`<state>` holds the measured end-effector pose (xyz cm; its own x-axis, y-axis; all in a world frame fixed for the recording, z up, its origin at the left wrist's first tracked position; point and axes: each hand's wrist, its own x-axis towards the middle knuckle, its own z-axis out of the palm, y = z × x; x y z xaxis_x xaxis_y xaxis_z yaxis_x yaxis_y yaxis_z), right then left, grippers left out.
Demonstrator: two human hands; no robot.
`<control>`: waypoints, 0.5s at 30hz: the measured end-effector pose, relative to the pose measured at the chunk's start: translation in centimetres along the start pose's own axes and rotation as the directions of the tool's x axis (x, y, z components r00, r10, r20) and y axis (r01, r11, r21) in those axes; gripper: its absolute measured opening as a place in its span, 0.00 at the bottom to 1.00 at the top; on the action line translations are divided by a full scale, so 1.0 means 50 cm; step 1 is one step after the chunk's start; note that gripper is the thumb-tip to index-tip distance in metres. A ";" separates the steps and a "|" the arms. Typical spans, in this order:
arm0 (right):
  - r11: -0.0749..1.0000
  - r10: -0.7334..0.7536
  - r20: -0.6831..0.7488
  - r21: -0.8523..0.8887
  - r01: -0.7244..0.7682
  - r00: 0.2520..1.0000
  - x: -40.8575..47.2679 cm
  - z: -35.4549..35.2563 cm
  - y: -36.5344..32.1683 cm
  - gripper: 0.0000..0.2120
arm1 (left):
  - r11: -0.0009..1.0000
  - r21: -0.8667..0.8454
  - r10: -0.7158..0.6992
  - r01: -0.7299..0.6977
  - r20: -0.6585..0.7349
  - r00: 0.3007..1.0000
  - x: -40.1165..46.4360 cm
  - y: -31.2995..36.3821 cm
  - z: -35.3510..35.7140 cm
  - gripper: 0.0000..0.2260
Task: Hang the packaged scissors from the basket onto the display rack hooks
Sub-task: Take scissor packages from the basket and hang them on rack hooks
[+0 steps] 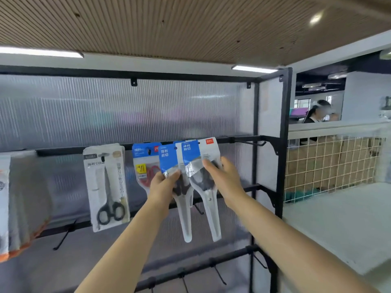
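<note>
Black display rack [283, 144] with ribbed translucent backing fills the frame; white wire mesh sits at right. Grey scissors pack [106, 187] hangs left of centre. At centre, left hand [163, 182] pinches one blue-headed scissors pack [169, 161], right hand [224, 176] grips another [198, 157], both held up at the upper rail. Empty hook [250, 142] juts just right of them.

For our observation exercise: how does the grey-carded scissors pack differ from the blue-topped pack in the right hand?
The grey-carded pack hangs untouched, scissor handles down; the blue-topped pack, held by the right hand, has its handles up. The grey card is rectangular; the blue-topped pack tapers. Both hold black-handled scissors.
</note>
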<state>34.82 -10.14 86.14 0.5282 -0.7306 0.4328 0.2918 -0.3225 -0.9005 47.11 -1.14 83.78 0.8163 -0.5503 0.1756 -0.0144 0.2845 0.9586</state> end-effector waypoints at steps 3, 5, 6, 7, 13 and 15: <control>0.999 0.017 0.053 0.040 -0.019 0.998 0.024 -0.002 0.001 0.08 | 1.000 -0.005 -0.003 0.003 -0.018 1.000 0.015 0.004 0.002 0.06; 0.999 0.003 0.080 0.053 -0.007 0.997 0.035 -0.004 0.006 0.09 | 1.000 -0.004 0.001 -0.001 -0.025 1.000 0.026 0.003 0.000 0.09; 0.998 0.000 0.091 0.056 -0.005 0.996 0.036 -0.004 0.008 0.09 | 1.000 -0.004 0.001 -0.001 -0.025 1.000 0.029 0.000 0.000 0.10; 0.998 0.000 0.100 0.059 -0.006 0.995 0.037 -0.004 0.012 0.10 | 1.000 0.000 -0.002 0.002 -0.028 1.000 0.034 -0.004 0.000 0.10; 1.000 -0.017 0.053 0.013 0.017 0.998 0.047 0.001 0.040 0.05 | 1.000 -0.003 -0.017 0.017 -0.045 0.999 0.041 -0.032 0.005 0.09; 1.000 -0.028 0.065 -0.009 0.029 0.997 0.050 0.003 0.044 0.06 | 1.000 0.001 -0.019 0.019 -0.049 0.999 0.040 -0.036 0.008 0.08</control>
<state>36.91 -12.59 85.23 0.5705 -0.6805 0.4598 0.2996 -0.3489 -0.8880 48.56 -3.08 82.49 0.8436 -0.5166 0.1467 0.0002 0.2735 0.9619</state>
